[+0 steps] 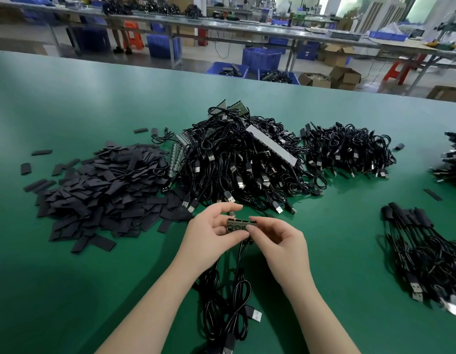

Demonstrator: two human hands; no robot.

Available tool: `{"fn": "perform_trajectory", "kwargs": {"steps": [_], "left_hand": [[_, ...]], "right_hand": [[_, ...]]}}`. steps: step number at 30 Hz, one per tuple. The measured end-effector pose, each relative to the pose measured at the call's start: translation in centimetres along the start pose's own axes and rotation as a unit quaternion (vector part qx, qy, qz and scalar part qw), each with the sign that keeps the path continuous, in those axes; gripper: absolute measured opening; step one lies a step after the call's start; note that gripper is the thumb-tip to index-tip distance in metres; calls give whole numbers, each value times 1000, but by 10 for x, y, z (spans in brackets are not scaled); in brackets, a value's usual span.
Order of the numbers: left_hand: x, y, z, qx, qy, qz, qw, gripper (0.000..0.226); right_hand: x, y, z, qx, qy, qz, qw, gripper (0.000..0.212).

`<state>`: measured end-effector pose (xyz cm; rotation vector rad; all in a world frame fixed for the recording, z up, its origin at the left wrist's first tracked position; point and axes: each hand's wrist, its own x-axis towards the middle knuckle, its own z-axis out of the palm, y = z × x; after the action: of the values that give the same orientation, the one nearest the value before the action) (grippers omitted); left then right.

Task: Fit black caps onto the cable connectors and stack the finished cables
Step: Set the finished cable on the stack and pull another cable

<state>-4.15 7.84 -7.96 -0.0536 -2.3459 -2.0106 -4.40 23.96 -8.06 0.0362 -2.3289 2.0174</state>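
We see our left hand [214, 227] and right hand [278, 242] pinching a small strip of circuit boards [239, 224] above the green table [68, 290]; its black cables [229, 297] trail toward us. Loose black caps [99, 192] lie heaped left; capped cables [423, 254] are stacked right.

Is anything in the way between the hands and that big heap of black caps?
Nothing visible: bare green table lies between the left hand and the black caps. Both hands, right hand too, hold a small board strip.
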Motion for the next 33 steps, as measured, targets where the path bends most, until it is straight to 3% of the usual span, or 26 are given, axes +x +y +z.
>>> {"fn": "perform_trajectory", "kwargs": {"steps": [9, 15, 24, 33], "left_hand": [[-1, 0, 3, -3, 10, 5, 1000, 47], [-6, 2, 13, 21, 69, 23, 997, 44], [-11, 5, 23, 25, 125, 36, 991, 49], [-9, 5, 19, 20, 110, 17, 994, 48]], "right_hand": [[-1, -1, 0, -25, 1, 6, 1000, 11], [-4, 3, 7, -68, 56, -49, 995, 15], [-5, 6, 10, -47, 79, -29, 995, 13], [-4, 9, 10, -41, 59, -17, 997, 11]]}}
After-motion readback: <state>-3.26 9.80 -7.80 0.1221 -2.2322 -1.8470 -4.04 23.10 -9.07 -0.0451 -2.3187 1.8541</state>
